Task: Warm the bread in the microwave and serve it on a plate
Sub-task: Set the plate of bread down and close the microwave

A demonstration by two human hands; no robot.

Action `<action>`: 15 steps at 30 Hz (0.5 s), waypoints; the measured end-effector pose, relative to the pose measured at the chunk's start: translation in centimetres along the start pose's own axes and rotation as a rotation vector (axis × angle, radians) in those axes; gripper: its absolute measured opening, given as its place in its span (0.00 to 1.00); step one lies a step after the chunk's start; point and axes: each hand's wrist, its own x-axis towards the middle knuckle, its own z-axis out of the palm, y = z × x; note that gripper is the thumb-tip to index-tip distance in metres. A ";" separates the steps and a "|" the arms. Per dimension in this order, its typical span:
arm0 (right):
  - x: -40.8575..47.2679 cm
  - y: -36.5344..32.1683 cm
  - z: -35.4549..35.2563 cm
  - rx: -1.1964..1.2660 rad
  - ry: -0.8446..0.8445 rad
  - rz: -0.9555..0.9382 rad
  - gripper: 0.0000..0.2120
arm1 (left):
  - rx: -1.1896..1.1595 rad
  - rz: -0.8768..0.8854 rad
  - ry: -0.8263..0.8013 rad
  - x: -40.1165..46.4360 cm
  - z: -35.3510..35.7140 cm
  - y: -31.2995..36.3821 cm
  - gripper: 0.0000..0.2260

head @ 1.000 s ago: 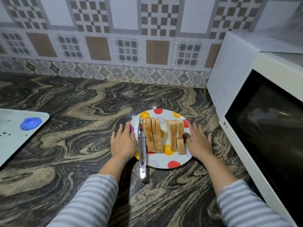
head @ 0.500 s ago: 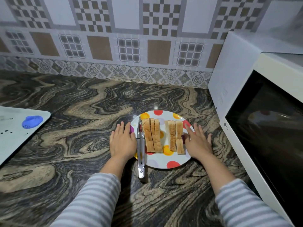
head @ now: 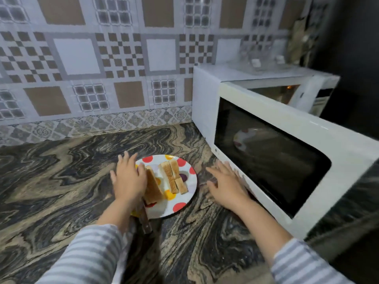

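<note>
A: What is sitting on the counter (head: 61,181)?

B: The microwave (head: 207,99) is standing at the right, against the tiled wall (head: 92,58). Its door (head: 272,156) is hanging open toward the camera, and the dark glass is reflecting a spotted plate. Part of the cavity is showing behind the door; I cannot tell what is in it.

A: And the plate itself?

B: The plate (head: 180,206) is lying on the counter just left of the door. It is holding the bread (head: 170,177): sliced pieces in two groups, one standing on edge at the middle, the other leaning at the left, beside the left hand. The tongs (head: 145,221) are lying at the plate's near left edge, their handle sticking out over the rim toward the person.

A: How are the hands lying?

B: The left hand (head: 128,179) is lying flat, fingers straight and spread, over the plate's left side, touching the leaning bread and gripping nothing. The right hand (head: 227,187) is also staying flat with fingers spread, over the counter between plate and door, its fingertips reaching the door's lower edge. It is holding nothing. Striped sleeves (head: 88,255) are covering both forearms.
</note>
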 end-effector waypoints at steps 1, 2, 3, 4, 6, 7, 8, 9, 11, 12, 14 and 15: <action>-1.3 -0.5 -1.4 -0.032 0.068 -0.013 0.23 | -0.023 0.066 -0.010 0.1 0.0 1.5 0.20; -2.7 -1.1 -2.7 -0.086 0.148 -0.034 0.23 | -0.046 0.133 -0.023 0.0 0.2 3.1 0.20; -4.1 -1.6 -4.0 -0.151 0.241 -0.057 0.22 | -0.066 0.202 -0.041 -0.2 0.3 4.8 0.20; -5.5 -2.1 -5.4 -0.219 0.355 -0.082 0.21 | -0.080 0.272 -0.062 -0.6 0.5 6.5 0.20; -8.1 -2.7 -7.7 -0.375 0.598 -0.091 0.21 | -0.103 0.408 -0.102 -1.4 1.0 10.2 0.22; -9.2 -2.7 -8.8 -0.454 0.701 -0.067 0.22 | -0.117 0.469 -0.122 -1.9 1.1 11.9 0.22; -10.1 -2.5 -9.8 -0.519 0.778 -0.028 0.24 | -0.128 0.533 -0.142 -2.4 1.3 13.7 0.24; -10.9 -2.1 -10.9 -0.573 0.834 0.019 0.27 | -0.133 0.605 -0.159 -2.8 1.5 15.4 0.26; -12.0 -1.0 -12.7 -0.646 0.873 0.139 0.33 | -0.110 0.771 -0.168 -3.7 2.0 18.4 0.33; -12.4 -0.3 -13.4 -0.673 0.862 0.203 0.36 | -0.079 0.852 -0.165 -4.0 2.2 19.8 0.37; -12.7 1.4 -14.1 -0.708 0.823 0.287 0.40 | -0.012 0.970 -0.161 -4.4 2.9 22.2 0.45; -12.7 2.2 -14.3 -0.706 0.812 0.298 0.40 | 0.012 1.003 -0.162 -4.5 3.3 23.4 0.48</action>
